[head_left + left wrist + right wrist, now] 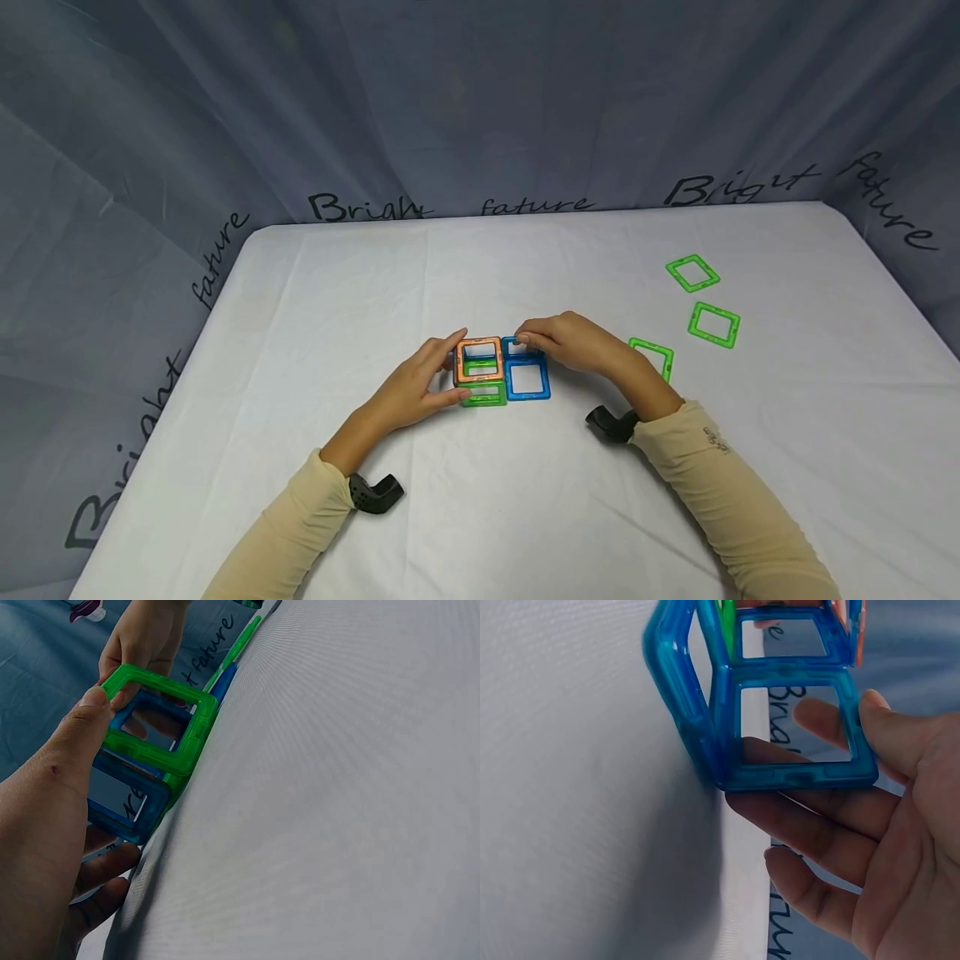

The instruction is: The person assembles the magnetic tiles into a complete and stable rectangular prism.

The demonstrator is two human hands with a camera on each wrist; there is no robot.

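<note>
Magnetic frame tiles form a small cube at mid-table, with an orange square tile (480,377) on top and a green square tile (154,753) on its front. My left hand (408,387) grips the cube from the left, thumb on the green tile's edge and fingers behind. To the cube's right, a blue square tile (528,396) lies against it in the head view. Another blue square tile (799,776) stands upright behind that one, edges touching. My right hand (573,340) pinches this upright tile, thumb on one side and fingers on the other.
Loose green square tiles lie to the right: one at the back (693,286), another nearer (714,337), and a third (652,345) partly hidden by the right forearm. White cloth covers the table (337,292); a grey curtain (480,108) with handwriting hangs behind it.
</note>
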